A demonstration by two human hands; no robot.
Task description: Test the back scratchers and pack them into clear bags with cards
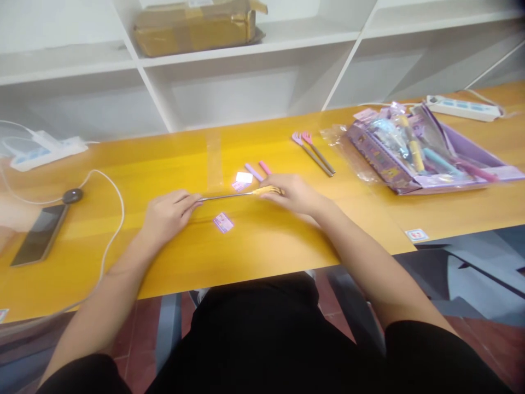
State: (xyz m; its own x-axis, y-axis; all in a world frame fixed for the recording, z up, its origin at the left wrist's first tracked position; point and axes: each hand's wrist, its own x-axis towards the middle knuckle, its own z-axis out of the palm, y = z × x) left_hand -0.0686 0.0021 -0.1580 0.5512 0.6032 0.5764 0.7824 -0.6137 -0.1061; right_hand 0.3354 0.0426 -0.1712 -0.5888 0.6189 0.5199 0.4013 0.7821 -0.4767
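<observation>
A long thin telescopic fork point(233, 195) with a metal rod and a yellow forked head lies stretched between my hands above the yellow table point(254, 246). My left hand point(168, 214) pinches the rod's left end. At the other end, my right hand point(293, 194) is closed around the yellow head. A small purple sticker card point(223, 222) lies just below the rod. A white card point(244, 177) and two short sleeves, purple point(253, 172) and pink point(264, 167), lie just beyond it.
Two pink-headed forks point(314, 153) lie further right. A purple box of similar items in plastic wrap point(422, 153) sits at the right. A phone point(40, 234), a cable point(115, 219) and power strips point(463, 108) are on the table. A cardboard parcel point(197, 27) rests on the white shelf.
</observation>
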